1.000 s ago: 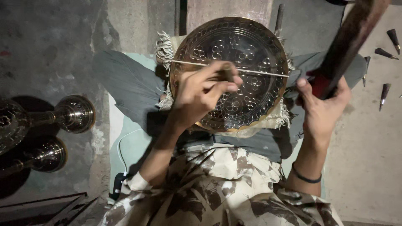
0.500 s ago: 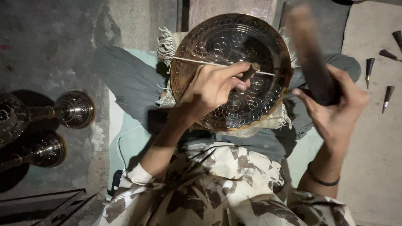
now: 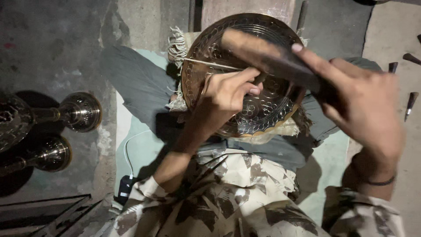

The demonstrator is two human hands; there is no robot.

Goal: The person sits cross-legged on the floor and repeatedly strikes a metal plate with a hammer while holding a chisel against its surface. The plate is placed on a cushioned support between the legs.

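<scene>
A round engraved brass plate (image 3: 272, 109) rests on a fringed cloth on my lap. My left hand (image 3: 228, 94) pinches a small punch tool against the plate's middle, its tip hidden by my fingers. A thin metal rod (image 3: 206, 64) lies across the plate's upper left. My right hand (image 3: 364, 105) grips a dark wooden mallet (image 3: 267, 55), whose head is down over the plate right beside my left fingers, at the punch.
Two brass stands (image 3: 81, 112) (image 3: 50, 153) lie on the concrete floor at the left. Several dark chisels (image 3: 410, 103) lie on the floor at the right. A black charger with a white cable (image 3: 125, 186) sits by my left elbow.
My right hand has swung the mallet from raised at the upper right down and leftward onto the punch. My left hand has stayed on the plate.
</scene>
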